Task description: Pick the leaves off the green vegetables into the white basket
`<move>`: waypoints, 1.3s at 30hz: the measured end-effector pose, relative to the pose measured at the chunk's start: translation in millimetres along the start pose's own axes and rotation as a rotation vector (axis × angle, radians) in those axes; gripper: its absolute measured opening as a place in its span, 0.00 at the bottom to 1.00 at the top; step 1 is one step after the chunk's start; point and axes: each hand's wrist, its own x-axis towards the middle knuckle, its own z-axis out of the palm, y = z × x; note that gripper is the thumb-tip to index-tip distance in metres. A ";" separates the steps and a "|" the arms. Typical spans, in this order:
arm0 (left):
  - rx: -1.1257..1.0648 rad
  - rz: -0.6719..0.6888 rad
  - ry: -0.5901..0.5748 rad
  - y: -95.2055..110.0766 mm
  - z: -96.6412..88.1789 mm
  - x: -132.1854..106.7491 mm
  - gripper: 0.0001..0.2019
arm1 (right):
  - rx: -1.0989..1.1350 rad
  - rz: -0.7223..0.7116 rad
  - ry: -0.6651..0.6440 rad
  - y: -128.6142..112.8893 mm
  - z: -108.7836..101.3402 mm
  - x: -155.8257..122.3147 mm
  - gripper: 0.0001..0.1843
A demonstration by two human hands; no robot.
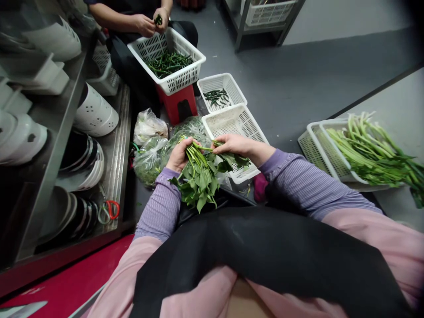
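A bunch of leafy greens (199,181) with long pale stems hangs from my left hand (179,155), whose fingers are closed around the stems. To its right, my right hand (232,145) pinches the stem end of a few more leafy stalks, and their dark leaves (230,162) droop below the palm. The two hands are close together, a short gap apart. Under and beyond my right hand lies a white slotted basket (250,126). Clear plastic bags of greens (150,161) rest on the floor beside my left hand.
Opposite me, a person's hands (154,24) hold green pieces over a white basket (183,79) of green peppers on a red stool (179,106). A smaller basket (236,90) holds some too. Scallions (367,150) fill baskets at right. Metal shelving (122,145) with dishes and scissors (112,210) stands left.
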 end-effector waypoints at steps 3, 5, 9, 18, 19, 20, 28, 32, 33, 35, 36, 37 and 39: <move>0.015 -0.024 0.012 0.4 1.3 -0.4 0.10 | 0.143 0.040 -0.078 -3.2 -2.8 -3.4 0.08; 0.042 -0.045 0.008 -0.1 2.6 -0.2 0.10 | 0.184 0.081 -0.117 -3.9 -1.1 -5.3 0.07; 0.065 -0.089 -0.013 -3.4 4.6 0.7 0.12 | 0.222 0.126 -0.165 -4.6 1.2 -7.0 0.09; 0.066 -0.071 -0.103 -9.0 -0.3 5.3 0.13 | -0.030 0.012 -0.134 -6.8 10.2 -1.0 0.07; 0.064 -0.045 -0.096 -8.9 -0.9 5.7 0.12 | -0.075 -0.027 -0.083 -6.1 13.5 -0.4 0.07; 0.060 -0.019 -0.088 -8.8 -1.2 5.9 0.12 | -0.111 -0.057 -0.021 -5.1 18.1 -0.1 0.07; 0.058 0.103 -0.017 -10.9 6.8 2.1 0.11 | 0.248 -0.067 0.517 6.5 41.7 12.0 0.05; 0.001 0.149 -0.002 -7.2 7.8 -2.0 0.13 | 0.307 -0.050 0.736 11.0 -1.3 12.1 0.06; -0.002 0.141 0.021 -5.9 7.9 -2.6 0.13 | 0.254 -0.093 0.700 11.0 -8.7 7.7 0.07; 0.005 0.108 0.061 -3.7 8.1 -2.9 0.14 | 0.060 -0.156 0.525 8.9 -10.3 -5.0 0.09; 0.011 0.096 0.069 -3.0 8.2 -2.8 0.14 | -0.070 -0.168 0.423 7.3 -4.3 -12.0 0.10; 0.016 0.089 0.069 -2.7 8.3 -2.6 0.14 | -0.212 -0.170 0.332 5.6 5.1 -18.6 0.12; 0.019 0.096 0.061 -3.0 8.1 -2.3 0.14 | -0.478 -0.161 0.253 3.3 27.7 -27.7 0.16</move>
